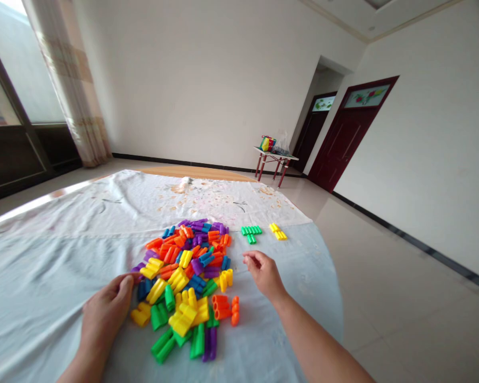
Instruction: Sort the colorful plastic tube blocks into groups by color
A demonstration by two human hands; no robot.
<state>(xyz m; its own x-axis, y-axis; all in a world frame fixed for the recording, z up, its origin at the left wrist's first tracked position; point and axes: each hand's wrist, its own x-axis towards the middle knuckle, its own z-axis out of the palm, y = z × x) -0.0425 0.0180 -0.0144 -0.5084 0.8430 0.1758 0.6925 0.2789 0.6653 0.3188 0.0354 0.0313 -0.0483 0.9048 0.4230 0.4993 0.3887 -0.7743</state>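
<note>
A pile of plastic building blocks (171, 252) in orange, yellow, green, blue and purple lies on the cloth-covered table, each made of short tubes joined side by side. At the left edge of the pile is my left hand (108, 304), its fingers stretched towards a purple block (139, 266); whether they touch it I cannot tell. My right hand (264, 272) hovers right of the pile with the fingers curled in and nothing visible in them. Beyond it lie a green T-shaped group of blocks (251, 231) and a yellow block group (278, 231), both apart from the pile.
A pale blue cloth (303, 298) and a white floral cloth (215, 199) cover the round table. Its right edge curves down near my right forearm. Farther off, a small side table (277, 155) holds bags. Doors stand at the right, and a curtained window at the left.
</note>
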